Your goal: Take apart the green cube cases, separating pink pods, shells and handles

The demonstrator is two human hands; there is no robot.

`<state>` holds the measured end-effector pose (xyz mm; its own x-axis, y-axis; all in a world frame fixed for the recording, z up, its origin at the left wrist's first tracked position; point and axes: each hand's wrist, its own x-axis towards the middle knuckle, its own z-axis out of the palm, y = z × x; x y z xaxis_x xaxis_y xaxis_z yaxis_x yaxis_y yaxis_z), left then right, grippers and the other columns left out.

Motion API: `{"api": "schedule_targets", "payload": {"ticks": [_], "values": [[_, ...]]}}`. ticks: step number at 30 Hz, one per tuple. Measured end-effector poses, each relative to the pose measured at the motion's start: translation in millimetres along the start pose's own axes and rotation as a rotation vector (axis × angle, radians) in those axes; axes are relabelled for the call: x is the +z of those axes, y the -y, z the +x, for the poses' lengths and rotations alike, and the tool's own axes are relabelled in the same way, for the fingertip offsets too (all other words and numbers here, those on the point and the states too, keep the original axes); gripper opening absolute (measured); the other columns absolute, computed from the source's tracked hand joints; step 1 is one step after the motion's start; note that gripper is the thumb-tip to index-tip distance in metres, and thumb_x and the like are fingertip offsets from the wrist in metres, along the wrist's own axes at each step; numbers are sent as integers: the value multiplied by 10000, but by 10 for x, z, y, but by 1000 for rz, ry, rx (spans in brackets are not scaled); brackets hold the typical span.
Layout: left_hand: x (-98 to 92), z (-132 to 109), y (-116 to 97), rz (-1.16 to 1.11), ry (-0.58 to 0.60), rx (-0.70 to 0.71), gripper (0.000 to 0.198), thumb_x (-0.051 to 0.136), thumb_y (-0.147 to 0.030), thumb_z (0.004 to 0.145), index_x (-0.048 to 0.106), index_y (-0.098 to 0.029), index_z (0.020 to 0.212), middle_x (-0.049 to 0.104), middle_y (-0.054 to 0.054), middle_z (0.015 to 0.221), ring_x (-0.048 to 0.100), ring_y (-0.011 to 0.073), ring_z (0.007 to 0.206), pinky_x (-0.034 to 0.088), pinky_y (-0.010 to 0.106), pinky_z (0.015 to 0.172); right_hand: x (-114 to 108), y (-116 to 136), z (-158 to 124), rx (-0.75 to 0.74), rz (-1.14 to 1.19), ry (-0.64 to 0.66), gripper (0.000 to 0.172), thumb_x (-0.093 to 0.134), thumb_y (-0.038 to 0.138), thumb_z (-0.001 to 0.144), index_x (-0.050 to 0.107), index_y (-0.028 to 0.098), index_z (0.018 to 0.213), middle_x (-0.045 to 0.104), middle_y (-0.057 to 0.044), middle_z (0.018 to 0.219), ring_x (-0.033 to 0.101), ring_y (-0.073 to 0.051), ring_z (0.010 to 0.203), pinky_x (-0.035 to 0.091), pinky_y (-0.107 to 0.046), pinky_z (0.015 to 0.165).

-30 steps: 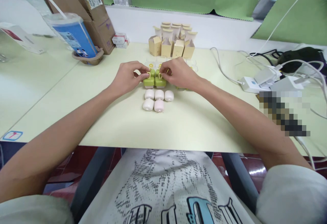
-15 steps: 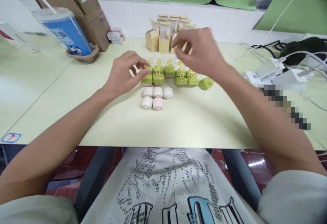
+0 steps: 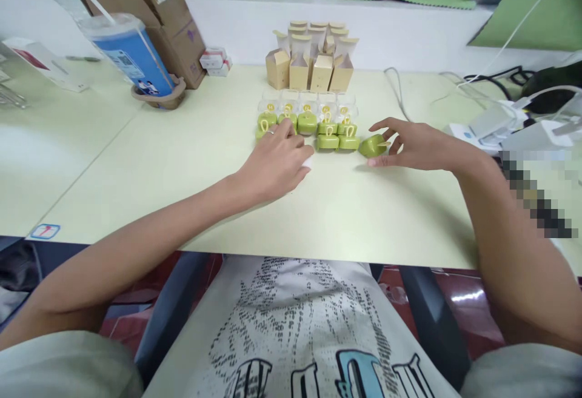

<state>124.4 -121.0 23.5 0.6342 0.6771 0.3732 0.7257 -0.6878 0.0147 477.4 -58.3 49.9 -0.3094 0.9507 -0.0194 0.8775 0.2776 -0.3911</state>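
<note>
My left hand is low over the front of the table, its thumb and fingertips closed on a small white rounded case. The other small cases around it are hidden under that hand. My right hand is curved around a loose green case cover that lies tipped, its thumb in front and its index finger behind, spread apart. Between the hands, green covers with yellow loops are lined up in rows. Clear plastic packs with yellow round marks lie behind them.
Several open kraft boxes are grouped by the wall. To the left are a blue drink cup in a holder, a cardboard box and small white boxes. Chargers and cables lie at the right.
My left hand has moved right and forward from the green covers onto the white cases, closing on one. My right hand has come down and right to the loose green cover.
</note>
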Motion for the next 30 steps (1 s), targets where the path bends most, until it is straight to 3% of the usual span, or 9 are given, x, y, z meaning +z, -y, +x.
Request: {"api": "schedule_targets", "payload": {"ticks": [2, 4, 6, 8, 10, 12, 15, 23, 30], "values": [[-17, 24, 13, -13, -2, -2, 105, 746, -232, 1057, 842, -209, 1094, 816, 123, 1043, 689, 443, 1275, 634, 628, 1044, 3, -45, 23, -12, -38, 7, 774, 1039, 661, 744, 783, 277, 1366, 864, -150, 1199, 808, -349, 835, 652, -579, 872], [-32, 31, 58, -81, -44, -19, 162, 748, -301, 1096, 839, -222, 1206, 822, 114, 1165, 723, 405, 1254, 654, 602, 1060, -31, -66, 13, 27, -84, -25, 542, 1036, 534, 801, 815, 274, 1221, 855, -128, 1058, 799, -344, 852, 639, -588, 928], [-54, 19, 108, -182, -122, -44, 251, 704, -389, 1159, 817, -253, 1337, 802, 109, 1307, 754, 349, 1228, 676, 553, 1060, -83, -46, -33, 94, -75, -146, 386, 1018, 362, 815, 814, 269, 1129, 840, -128, 991, 780, -326, 854, 623, -584, 939], [-87, -9, 131, -274, -214, -57, 316, 629, -464, 1212, 798, -288, 1413, 776, 113, 1393, 766, 309, 1234, 693, 513, 1059, -104, 39, -93, 65, 110, -340, 421, 987, 283, 803, 797, 278, 1179, 848, -155, 1119, 777, -303, 860, 631, -562, 883], [-125, -43, 114, -323, -297, -47, 360, 581, -526, 1233, 801, -313, 1423, 767, 117, 1424, 765, 308, 1286, 696, 527, 1098, -49, 201, -143, -116, 453, -475, 529, 1006, 332, 787, 768, 310, 1259, 831, -167, 1310, 804, -299, 926, 669, -536, 849], [-154, -76, 63, -335, -354, -38, 379, 551, -563, 1239, 810, -345, 1410, 772, 109, 1439, 760, 322, 1355, 688, 575, 1154, 78, 415, -179, -354, 743, -438, 606, 1081, 428, 745, 759, 339, 1250, 819, -142, 1385, 822, -323, 1094, 719, -535, 939], [-161, -119, -22, -334, -382, -50, 389, 533, -566, 1244, 802, -366, 1441, 790, 101, 1455, 759, 332, 1414, 688, 603, 1184, 302, 716, -227, -528, 790, -305, 578, 1067, 532, 805, 775, 342, 1266, 818, -98, 1416, 794, -348, 1328, 725, -566, 1110], [-58, -196, -41, -295, -484, 57, 401, 546, -574, 1237, 813, -336, 1419, 854, 112, 1354, 823, 318, 1264, 711, 558, 1138, 473, 782, -287, -609, 817, -182, 681, 1047, 552, 873, 828, 345, 1484, 826, -94, 1488, 846, -282, 1176, 752, -462, 1039], [-49, -221, -81, -262, -589, 29, 431, 572, -681, 1212, 800, -334, 1325, 872, 101, 1251, 830, 300, 1172, 736, 551, 1030, 530, 830, -321, -713, 710, -294, 605, 979, 607, 954, 837, 329, 1472, 822, -112, 1419, 806, -295, 1251, 714, -469, 1080]]}}
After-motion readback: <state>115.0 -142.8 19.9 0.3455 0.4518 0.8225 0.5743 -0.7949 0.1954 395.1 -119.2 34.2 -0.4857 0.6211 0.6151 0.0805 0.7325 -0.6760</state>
